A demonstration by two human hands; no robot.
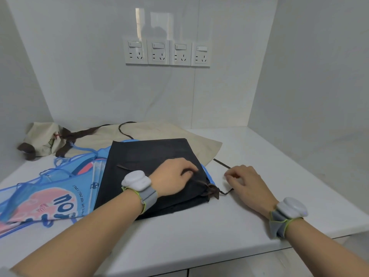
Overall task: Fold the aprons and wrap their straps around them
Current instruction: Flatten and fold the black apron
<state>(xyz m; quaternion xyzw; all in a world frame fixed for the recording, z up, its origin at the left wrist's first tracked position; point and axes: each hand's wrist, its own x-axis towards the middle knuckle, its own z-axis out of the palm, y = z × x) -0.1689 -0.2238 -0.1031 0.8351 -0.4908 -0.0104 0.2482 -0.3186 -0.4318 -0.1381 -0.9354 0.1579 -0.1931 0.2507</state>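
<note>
The blue apron (pixel 40 194) runs off the left edge, and the folded dark apron (pixel 151 162) covers its right part. The beige apron (pixel 163 130) is partly hidden under both. The left hand (pixel 171 176) hides the strap (pixel 201 183) beneath its curled fingers. Whether the right hand (pixel 242 181) pinches the thin cord (pixel 222 163) cannot be told; its fingertips are blurred. Both forearms are cut off at the bottom edge.

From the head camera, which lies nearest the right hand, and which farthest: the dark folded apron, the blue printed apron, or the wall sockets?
1. Dark folded apron, just left of the right hand.
2. Blue printed apron, far left on the counter.
3. Wall sockets, up on the back wall.
</note>
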